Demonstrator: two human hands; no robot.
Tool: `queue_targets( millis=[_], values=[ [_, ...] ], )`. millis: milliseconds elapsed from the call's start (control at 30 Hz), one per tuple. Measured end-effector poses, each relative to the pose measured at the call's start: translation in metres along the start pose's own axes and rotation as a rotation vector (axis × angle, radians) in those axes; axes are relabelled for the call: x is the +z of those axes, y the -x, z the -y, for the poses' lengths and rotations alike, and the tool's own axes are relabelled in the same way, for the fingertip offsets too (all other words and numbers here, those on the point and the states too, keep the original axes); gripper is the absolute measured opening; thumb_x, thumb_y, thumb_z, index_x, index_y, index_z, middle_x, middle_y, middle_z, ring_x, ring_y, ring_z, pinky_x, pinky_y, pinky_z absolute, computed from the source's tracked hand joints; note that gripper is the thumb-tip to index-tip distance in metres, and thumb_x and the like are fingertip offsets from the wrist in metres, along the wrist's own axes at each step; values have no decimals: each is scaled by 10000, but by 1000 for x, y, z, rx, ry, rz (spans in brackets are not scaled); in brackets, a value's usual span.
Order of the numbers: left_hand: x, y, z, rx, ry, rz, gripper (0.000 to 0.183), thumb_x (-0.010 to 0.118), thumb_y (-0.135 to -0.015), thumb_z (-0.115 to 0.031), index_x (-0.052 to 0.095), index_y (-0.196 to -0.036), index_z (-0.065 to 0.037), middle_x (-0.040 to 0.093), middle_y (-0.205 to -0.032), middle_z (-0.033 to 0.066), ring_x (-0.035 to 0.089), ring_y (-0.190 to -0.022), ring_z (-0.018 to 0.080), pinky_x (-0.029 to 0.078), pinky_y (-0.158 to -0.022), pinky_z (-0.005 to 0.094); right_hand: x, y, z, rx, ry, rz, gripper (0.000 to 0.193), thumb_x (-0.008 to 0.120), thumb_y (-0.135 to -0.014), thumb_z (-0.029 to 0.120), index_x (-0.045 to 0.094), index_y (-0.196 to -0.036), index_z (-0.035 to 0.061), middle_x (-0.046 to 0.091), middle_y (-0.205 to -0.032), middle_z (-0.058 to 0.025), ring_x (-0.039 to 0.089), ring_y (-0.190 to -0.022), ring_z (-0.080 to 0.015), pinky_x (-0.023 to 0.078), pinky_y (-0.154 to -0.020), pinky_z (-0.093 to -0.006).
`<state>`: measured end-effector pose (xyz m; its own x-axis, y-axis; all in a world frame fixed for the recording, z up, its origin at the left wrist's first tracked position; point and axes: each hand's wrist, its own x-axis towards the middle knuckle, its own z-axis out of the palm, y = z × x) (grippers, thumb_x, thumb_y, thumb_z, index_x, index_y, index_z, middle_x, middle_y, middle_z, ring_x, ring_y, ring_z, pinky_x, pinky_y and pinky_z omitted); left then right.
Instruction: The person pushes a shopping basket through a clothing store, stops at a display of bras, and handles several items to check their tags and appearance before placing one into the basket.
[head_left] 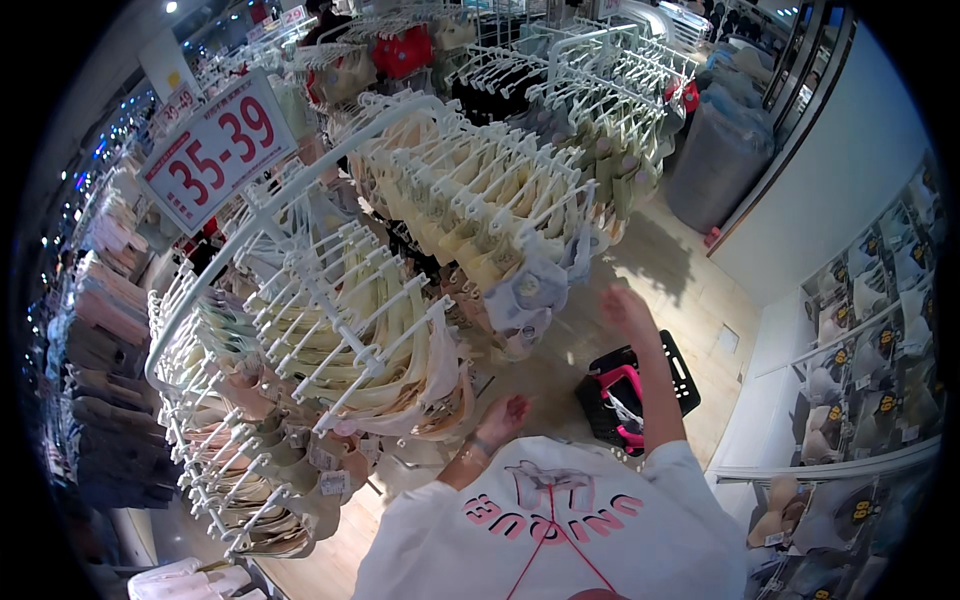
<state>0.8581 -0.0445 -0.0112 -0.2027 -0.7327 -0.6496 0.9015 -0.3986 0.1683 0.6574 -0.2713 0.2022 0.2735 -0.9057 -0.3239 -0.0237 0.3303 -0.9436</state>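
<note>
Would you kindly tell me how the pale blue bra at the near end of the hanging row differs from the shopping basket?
The bra is pale blue; the basket is black with a pink handle. The bra hangs in a row with others, while the basket shows partly behind the right forearm. The bra looks soft, whereas the basket looks stiff, with holes in it. Both appear close to the right hand.
</note>
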Motion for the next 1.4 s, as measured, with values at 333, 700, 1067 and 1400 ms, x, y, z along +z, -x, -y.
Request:
queue_targets(
  millis=[333,700,1067,1400],
  values=[
    [-9,80,-9,280,23,-25,220,501,-866,-178,551,-973,8,600,-944,122,562,-903,240,457,-824,310,112,-41,103,-259,-98,245,326,553,-870,352,563,-1021,64,616,-957,-48,578,-834,-128,436,-748,-266],
    [-41,94,-11,298,55,-49,268,502,-861,-213,507,-996,18,549,-1043,143,524,-985,234,420,-912,325,77,-95,116,-210,-657,111,92,582,-790,146,570,-809,56,520,-658,-16,512,-579,-122,428,-528,-244],
    [-9,92,-13,193,-202,-17,268,501,-882,-252,538,-1010,-20,594,-1023,124,551,-961,236,440,-879,338,-31,38,102,-220,-1,169,161,499,-767,93,546,-894,4,494,-681,-34,500,-614,-131,416,-600,-256],
    [184,111,-24,409,-1092,289,519,543,-899,-278,318,-1306,-48,499,-1188,101,510,-1034,155,431,-875,296,-67,185,117,-160,-43,509,317,606,-713,202,565,-884,-62,529,-608,-52,497,-554,-118,369,-502,-229]
  ],
)
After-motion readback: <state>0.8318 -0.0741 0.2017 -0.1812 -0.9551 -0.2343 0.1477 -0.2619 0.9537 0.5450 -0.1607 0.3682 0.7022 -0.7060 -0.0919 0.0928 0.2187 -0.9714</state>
